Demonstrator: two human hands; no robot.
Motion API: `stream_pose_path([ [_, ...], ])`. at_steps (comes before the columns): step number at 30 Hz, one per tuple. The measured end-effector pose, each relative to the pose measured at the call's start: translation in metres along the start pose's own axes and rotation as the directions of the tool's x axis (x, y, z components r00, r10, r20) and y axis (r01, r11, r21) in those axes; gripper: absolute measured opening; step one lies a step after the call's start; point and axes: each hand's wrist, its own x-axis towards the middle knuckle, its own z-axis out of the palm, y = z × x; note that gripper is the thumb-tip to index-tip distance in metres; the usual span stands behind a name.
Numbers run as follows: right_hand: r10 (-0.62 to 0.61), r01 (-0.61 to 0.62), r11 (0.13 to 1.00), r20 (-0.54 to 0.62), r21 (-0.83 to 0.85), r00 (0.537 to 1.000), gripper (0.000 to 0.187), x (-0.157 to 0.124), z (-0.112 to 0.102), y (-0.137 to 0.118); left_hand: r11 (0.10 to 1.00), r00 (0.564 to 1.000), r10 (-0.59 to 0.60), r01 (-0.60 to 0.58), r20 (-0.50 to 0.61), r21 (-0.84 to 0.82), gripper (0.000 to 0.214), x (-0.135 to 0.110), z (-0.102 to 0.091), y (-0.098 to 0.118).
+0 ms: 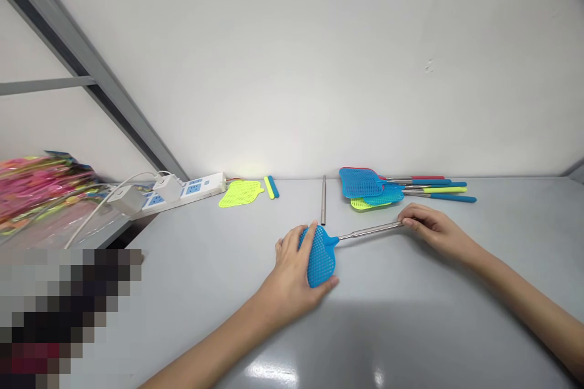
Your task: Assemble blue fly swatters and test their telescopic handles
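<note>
The left hand [289,273] curls closed around a blue mesh swatter head [322,261], palm and fingers cupping it securely, while the right hand [431,232] pinches the right end of its telescopic steel shaft [369,231] between thumb and fingers, keeping the line straight. The swatter sits mid-table; a loose steel tube [323,200] lies just far of it, with a pile of swatters [360,183] far right.
</note>
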Motion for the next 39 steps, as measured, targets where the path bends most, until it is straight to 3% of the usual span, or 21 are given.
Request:
stream_pose_path([
  [8,-0.037,0.037,0.999,-0.019,-0.035,0.999,0.023,-0.002,-0.003,0.000,1.000,0.997,-0.014,0.014,-0.070,-0.006,0.072,0.002,0.005,-0.004],
  [17,-0.082,0.082,0.996,0.010,-0.023,0.997,0.022,-0.005,-0.003,-0.006,0.979,0.986,0.149,-0.136,-0.076,0.153,0.069,0.003,0.007,-0.009],
  [29,0.041,-0.040,0.999,0.133,-0.017,0.990,0.033,-0.010,0.006,-0.022,0.919,0.971,0.232,-0.198,-0.060,0.342,0.068,0.004,-0.009,-0.008],
  [39,0.231,-0.253,0.967,0.290,0.040,0.929,0.041,-0.013,0.009,-0.030,0.899,0.966,0.255,-0.217,-0.052,0.382,0.068,0.005,-0.010,-0.009],
])
